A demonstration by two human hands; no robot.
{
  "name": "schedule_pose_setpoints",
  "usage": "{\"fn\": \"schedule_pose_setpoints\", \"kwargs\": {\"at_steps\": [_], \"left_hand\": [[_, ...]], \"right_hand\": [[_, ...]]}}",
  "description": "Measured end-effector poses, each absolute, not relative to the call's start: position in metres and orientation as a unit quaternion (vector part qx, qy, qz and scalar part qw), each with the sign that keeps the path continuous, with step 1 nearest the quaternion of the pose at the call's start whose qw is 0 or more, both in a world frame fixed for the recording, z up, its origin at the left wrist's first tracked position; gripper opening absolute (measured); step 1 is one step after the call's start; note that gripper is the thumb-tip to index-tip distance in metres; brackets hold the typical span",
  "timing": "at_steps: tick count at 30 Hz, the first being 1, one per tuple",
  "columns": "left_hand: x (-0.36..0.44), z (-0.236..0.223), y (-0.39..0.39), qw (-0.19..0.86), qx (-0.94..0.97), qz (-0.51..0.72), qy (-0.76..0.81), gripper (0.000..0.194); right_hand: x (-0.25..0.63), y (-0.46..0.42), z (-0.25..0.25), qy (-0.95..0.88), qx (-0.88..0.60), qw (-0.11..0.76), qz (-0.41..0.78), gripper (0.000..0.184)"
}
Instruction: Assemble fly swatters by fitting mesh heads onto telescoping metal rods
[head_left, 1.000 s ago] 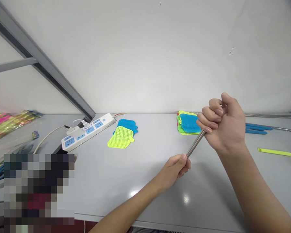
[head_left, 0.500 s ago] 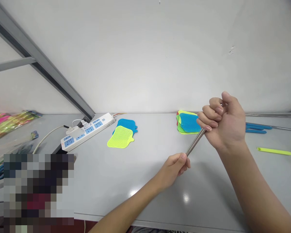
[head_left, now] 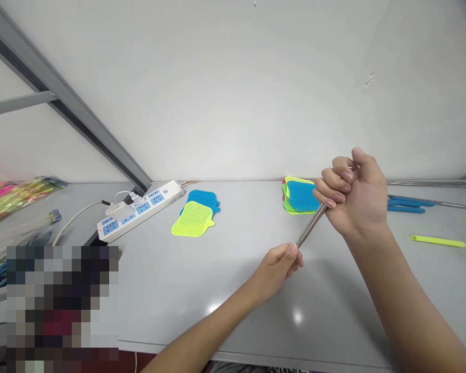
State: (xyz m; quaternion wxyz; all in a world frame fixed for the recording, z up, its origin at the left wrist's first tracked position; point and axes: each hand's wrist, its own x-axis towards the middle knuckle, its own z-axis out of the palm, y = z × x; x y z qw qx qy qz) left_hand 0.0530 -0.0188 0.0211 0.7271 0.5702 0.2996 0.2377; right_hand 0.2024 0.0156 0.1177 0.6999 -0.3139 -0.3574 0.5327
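Note:
Both hands hold one thin metal rod [head_left: 310, 228] slanted above the grey table [head_left: 202, 290]. My right hand [head_left: 355, 194] is a fist wrapped round the rod's upper end. My left hand [head_left: 281, 267] pinches the lower end between thumb and fingers. Just behind my right hand lies a stack of mesh swatter heads [head_left: 297, 197], blue on top of green and red. A yellow-green mesh head [head_left: 192, 220] overlaps a blue one [head_left: 205, 198] further left.
A white power strip [head_left: 140, 210] with plugs and a cable sits at the back left. Blue handles [head_left: 406, 206], a metal rod [head_left: 446, 204] and a yellow-green handle [head_left: 437, 241] lie to the right. Bags of coloured parts [head_left: 19, 194] are at the far left.
Both hands and the rod have drifted very slightly left; the grip is unchanged.

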Motion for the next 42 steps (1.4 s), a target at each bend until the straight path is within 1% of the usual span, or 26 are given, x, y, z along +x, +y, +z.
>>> {"fn": "schedule_pose_setpoints", "kwargs": {"at_steps": [42], "left_hand": [[0.0525, 0.0218, -0.0193, 0.712, 0.585, 0.239, 0.305, 0.04]], "right_hand": [[0.2027, 0.0153, 0.1179, -0.345, -0.318, 0.702, 0.536, 0.038]]}}
